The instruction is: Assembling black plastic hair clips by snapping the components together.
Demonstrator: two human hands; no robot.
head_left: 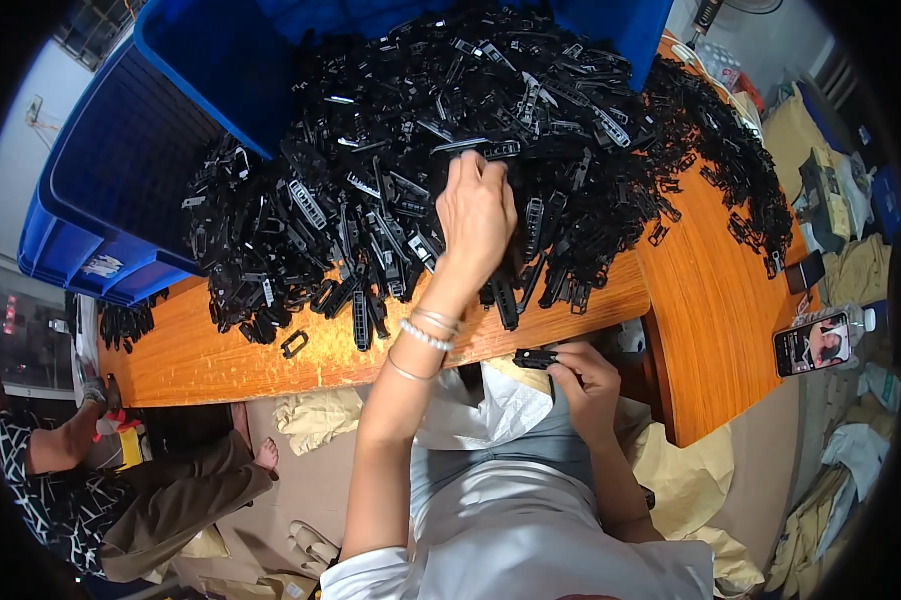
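My left hand (478, 215), with bracelets at the wrist, reaches into a big heap of black plastic parts (370, 110). Its fingers are pinched together at a long, slotted black plastic part (495, 149), whose ends show beyond the fingertips. Near the table's front edge, my right hand (590, 385) is closed round one end of a small black plastic piece (533, 358). The thumb lies along it, and the other end points left. Most parts in the heap are narrow and ladder-like, some with shiny faces.
Blue plastic crates (105, 190) stand at the left and back of the wooden table (720, 330). Smaller black frames (740, 170) spread over its right wing. A phone (812, 345) stands at the right edge. Another person (60, 490) sits at the left. Brown paper bags (680, 480) lie below.
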